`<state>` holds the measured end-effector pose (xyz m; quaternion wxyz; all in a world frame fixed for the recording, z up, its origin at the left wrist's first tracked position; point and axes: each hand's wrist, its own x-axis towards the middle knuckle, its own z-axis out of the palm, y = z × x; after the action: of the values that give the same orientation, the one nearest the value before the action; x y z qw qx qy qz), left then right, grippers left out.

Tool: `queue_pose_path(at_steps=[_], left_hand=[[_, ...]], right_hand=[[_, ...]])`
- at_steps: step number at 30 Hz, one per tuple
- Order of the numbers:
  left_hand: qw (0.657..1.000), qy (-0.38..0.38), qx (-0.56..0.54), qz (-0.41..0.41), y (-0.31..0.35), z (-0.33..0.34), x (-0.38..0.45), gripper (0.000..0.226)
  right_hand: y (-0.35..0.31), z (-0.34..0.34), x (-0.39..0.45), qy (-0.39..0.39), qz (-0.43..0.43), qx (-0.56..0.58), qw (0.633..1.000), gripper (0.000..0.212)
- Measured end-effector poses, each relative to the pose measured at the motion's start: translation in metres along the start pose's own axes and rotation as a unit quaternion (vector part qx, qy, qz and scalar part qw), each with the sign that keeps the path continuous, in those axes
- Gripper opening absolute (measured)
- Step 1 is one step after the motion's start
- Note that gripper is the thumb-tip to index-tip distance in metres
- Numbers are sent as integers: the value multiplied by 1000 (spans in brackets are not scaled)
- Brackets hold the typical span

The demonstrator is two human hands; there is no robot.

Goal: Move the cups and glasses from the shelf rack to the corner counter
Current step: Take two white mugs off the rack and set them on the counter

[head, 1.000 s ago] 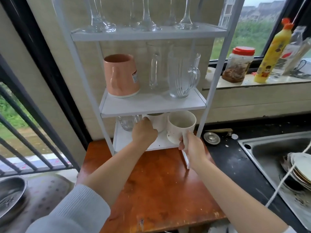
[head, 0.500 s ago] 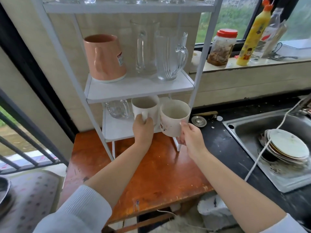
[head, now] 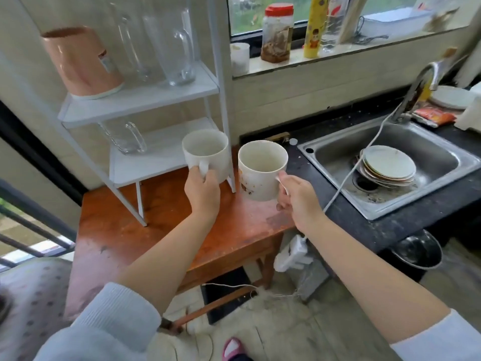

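The white metal shelf rack [head: 145, 100] stood on a reddish-brown wooden table [head: 125, 230], with a black stone counter [head: 390, 230] and its stainless steel sink [head: 429, 162] just beside it on the right. Two white ceramic mugs were off the rack and in the air over the table's back edge. The left hand [head: 201, 194] had its fingers curled round the handle of the plain white mug [head: 205, 152], which hung in front of the rack's lowest shelf; the right hand [head: 294, 196] pinched the handle of the white mug with brown specks near its base [head: 261, 170], held just beside the rack's front right leg. Both mugs looked empty and close to upright, rims near each other but apart. To carry them well, it seemed wise to keep them level and separated so they did not knock together, to swing the left mug wide of the rack's upright post, and to avoid the thin white cord [head: 364, 162] trailing across the sink. Where the corner counter lay could not be told from this view. Counting what remained on the rack: one peach plastic jug [head: 80, 61] and two tall clear glass pitchers [head: 166, 45] on the middle shelf, and one clear glass mug [head: 125, 136] on the lowest shelf.
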<state>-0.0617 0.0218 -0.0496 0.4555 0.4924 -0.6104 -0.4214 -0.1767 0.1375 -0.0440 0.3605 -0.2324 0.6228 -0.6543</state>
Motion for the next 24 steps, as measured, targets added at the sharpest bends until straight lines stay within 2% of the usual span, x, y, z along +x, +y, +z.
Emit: queue_pose_path(at_steps=[5,8,13,16,24], left_hand=[[998,-43,29,32,21,37,-82,31],[995,-100,4,30,41,81,-146,22],[982,-173,-20,72,75,158,-238,38],[968,-239,-39,60,96,206,-287,34],[884,-455,-80,64,161,364,-450,34]], right_hand=[[3,-101,-55,51,11,-3,999,49],[1,-174,-98,122,23,-3,992,47],[-8,-278,-162,226,21,37,973,51],[-18,-333,-196,284,-1,38,958,49],[-27,-512,-282,492,-12,71,868,47]])
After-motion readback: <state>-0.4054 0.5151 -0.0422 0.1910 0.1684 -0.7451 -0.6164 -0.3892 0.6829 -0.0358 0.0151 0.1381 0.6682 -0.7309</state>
